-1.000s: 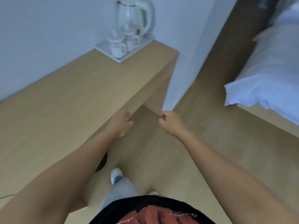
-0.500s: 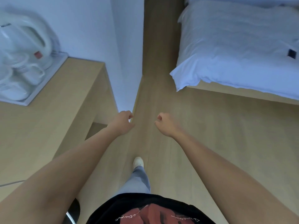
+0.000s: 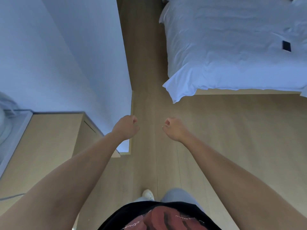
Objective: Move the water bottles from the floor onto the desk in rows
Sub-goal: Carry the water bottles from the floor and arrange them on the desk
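The person is turning away from the pale wooden desk (image 3: 49, 138) toward the wood-plank floor (image 3: 232, 138), left hand (image 3: 127, 127) and right hand (image 3: 174, 128) both curled empty, no water bottles in sight, so searching seems next.

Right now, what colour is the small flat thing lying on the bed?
Black, or very dark, in the head view: the small flat thing.

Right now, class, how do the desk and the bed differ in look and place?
The desk is bare tan wood; the bed is draped in white sheets. The desk stands at the left against the wall; the bed lies at the upper right. A dark flat object lies on the bed; a white tray edge sits on the desk. Both stand on the wood floor.
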The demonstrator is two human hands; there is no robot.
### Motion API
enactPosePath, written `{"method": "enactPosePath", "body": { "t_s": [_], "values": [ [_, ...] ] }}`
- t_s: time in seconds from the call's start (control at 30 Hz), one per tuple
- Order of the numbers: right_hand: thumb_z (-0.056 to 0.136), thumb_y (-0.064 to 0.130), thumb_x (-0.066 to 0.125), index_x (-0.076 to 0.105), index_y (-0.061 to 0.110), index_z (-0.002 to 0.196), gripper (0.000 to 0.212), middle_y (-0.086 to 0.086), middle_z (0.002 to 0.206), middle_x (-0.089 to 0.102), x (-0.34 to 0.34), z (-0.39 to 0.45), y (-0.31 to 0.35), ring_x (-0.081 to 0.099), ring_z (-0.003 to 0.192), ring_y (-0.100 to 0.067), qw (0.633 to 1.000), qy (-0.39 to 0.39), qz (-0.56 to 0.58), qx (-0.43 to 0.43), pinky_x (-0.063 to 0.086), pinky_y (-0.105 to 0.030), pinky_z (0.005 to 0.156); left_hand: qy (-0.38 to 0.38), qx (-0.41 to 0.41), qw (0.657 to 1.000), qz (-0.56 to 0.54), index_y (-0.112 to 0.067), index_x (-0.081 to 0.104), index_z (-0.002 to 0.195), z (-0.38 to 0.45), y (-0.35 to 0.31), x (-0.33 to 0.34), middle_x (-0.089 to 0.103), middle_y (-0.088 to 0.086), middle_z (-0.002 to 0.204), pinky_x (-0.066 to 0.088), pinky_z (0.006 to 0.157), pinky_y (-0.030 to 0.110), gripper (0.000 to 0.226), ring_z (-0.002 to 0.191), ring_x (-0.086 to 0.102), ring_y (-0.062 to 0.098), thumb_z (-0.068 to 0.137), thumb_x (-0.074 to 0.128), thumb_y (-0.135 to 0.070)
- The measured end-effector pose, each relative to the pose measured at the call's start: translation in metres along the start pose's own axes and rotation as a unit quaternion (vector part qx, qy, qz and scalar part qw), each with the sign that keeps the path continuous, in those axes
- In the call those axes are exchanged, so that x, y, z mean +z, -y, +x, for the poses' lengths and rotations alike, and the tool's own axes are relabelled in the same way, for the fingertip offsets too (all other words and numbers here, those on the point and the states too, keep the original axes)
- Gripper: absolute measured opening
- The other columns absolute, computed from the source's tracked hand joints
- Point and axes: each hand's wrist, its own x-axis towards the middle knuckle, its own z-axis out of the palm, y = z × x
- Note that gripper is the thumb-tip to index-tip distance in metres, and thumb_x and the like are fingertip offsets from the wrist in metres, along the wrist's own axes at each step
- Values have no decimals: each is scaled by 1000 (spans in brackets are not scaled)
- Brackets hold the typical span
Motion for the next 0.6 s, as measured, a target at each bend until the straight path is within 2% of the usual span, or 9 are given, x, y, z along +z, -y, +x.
{"method": "enactPosePath", "body": {
  "t_s": [0.1, 0.17, 0.23, 0.27, 0.33, 0.47, 0.53, 0.6],
  "values": [
    [90, 20, 47, 49, 13, 85, 9, -3, 86, 49, -8, 30, 4, 46, 76, -20, 1000, 4, 14, 9, 39, -28, 65, 15, 14, 1000, 4, -11, 51, 123, 30, -7, -5, 54, 4, 121, 44, 89, 32, 35, 107, 52, 21, 89, 52, -22],
    [89, 20, 47, 46, 14, 77, 14, 0, 80, 46, -14, 53, 5, 44, 72, -19, 999, 12, 29, 19, 38, -27, 59, 18, 17, 1000, 3, -11, 51, 123, 53, -12, -7, 54, 4, 122, 44, 90, 33, 36, 109, 52, 22, 89, 52, -22],
    [89, 21, 47, 47, 14, 75, 15, 2, 77, 46, -20, 76, 6, 45, 73, -20, 999, 19, 30, 21, 41, -30, 63, 22, 15, 1000, 0, -11, 51, 122, 75, -16, -8, 54, 5, 121, 45, 89, 33, 34, 108, 53, 22, 89, 52, -23],
    [89, 21, 47, 52, 12, 83, 12, 0, 83, 50, -25, 89, 6, 48, 77, -21, 999, 24, 27, 20, 45, -33, 68, 23, 14, 1000, 0, -11, 52, 120, 88, -19, -9, 55, 4, 119, 45, 89, 34, 33, 106, 53, 21, 89, 53, -23],
    [90, 22, 47, 55, 9, 106, 23, -4, 102, 54, -38, 117, 6, 54, 88, -21, 999, 34, 24, 21, 49, -35, 78, 23, 8, 1000, -1, -11, 53, 116, 116, -24, -12, 55, 2, 113, 45, 87, 34, 31, 103, 53, 21, 88, 53, -24],
    [90, 27, 47, 52, 11, 120, 35, -5, 118, 55, -73, 184, 5, 55, 99, -21, 999, 45, 0, 6, 48, -32, 81, 2, -4, 1000, -9, -15, 53, 103, 186, -39, -24, 48, -5, 99, 43, 81, 30, 19, 89, 48, 16, 87, 53, -25],
    [90, 27, 46, 53, 11, 119, 34, -3, 111, 56, -96, 218, 4, 56, 92, -19, 999, 52, -14, -2, 49, -31, 77, -3, -17, 1000, -14, -20, 51, 103, 222, -49, -31, 49, -3, 101, 41, 80, 28, 16, 90, 47, 15, 87, 54, -26],
    [89, 25, 45, 56, 8, 110, 28, -3, 99, 57, -120, 252, 4, 54, 83, -18, 998, 56, -25, -13, 48, -31, 71, -3, -34, 999, -15, -18, 53, 109, 256, -59, -40, 50, -3, 103, 40, 79, 26, 22, 93, 49, 15, 89, 54, -26]
  ]
}}
